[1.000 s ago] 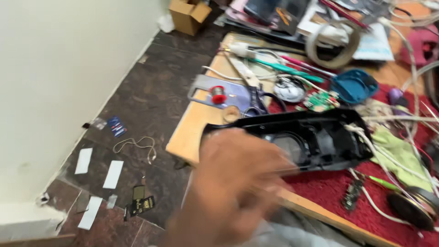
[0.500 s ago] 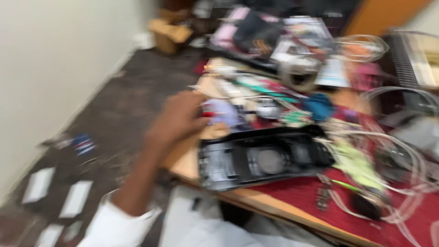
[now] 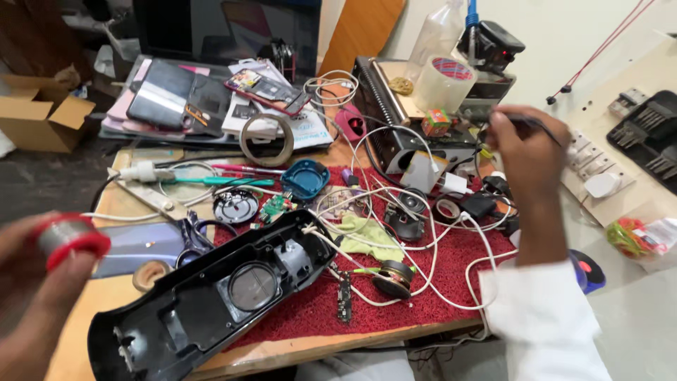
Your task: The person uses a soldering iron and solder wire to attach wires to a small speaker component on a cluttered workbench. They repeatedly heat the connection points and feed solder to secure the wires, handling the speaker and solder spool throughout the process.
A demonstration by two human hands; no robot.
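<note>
Solder spool (image 3: pixel 68 240): now lifted off the surface (image 3: pixel 134 212), pinched in the left hand (image 3: pixel 32 282) at the frame's left edge; earlier that hand was reaching among the clutter.
Right hand (image 3: pixel 525 152): closed on a thin dark tool (image 3: pixel 529 123), probably a soldering iron.
Black speaker shell (image 3: pixel 211 296): lying open, untouched.
Hidden: left grip blurred, partly cut off.

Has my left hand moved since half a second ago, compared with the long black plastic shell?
Yes. The left hand has come back off the bench, now left of the long black plastic shell, gripping a red-rimmed spool.
</note>
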